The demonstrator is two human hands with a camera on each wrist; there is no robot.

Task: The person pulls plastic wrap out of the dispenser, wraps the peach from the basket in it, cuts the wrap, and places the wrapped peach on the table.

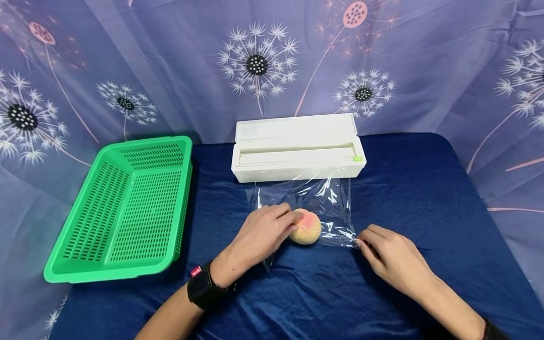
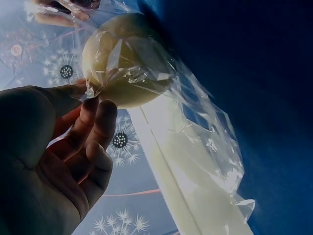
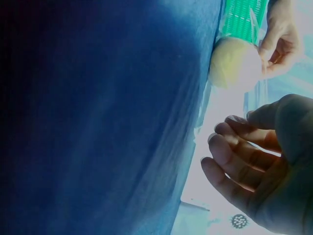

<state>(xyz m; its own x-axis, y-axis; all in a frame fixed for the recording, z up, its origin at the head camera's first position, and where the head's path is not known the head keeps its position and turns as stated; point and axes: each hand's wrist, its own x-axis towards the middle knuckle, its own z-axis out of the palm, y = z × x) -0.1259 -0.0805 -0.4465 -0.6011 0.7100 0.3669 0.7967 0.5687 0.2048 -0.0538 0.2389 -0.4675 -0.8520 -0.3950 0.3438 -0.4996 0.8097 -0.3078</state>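
A pink-and-yellow peach (image 1: pixel 309 229) lies on a sheet of clear cling film (image 1: pixel 337 203) in front of the white box. My left hand (image 1: pixel 262 230) is at the peach's left side; in the left wrist view its thumb and fingertips pinch gathered film (image 2: pixel 93 90) against the fruit. At the sheet's near right corner, my right hand (image 1: pixel 393 257) pinches the film's edge between thumb and index finger. Seen from the right wrist, the other fingers (image 3: pixel 230 161) of that hand are loosely bent, apart from the peach (image 3: pixel 234 63).
Behind the film stands the white cling film box (image 1: pixel 297 174), lid raised, with a roll inside and a green tab (image 1: pixel 358 158) at its right end. A green plastic basket (image 1: pixel 185 189) sits at the left. Dark blue cloth (image 1: pixel 408 189) covers the table; a dandelion-print curtain (image 1: pixel 191 71) hangs behind.
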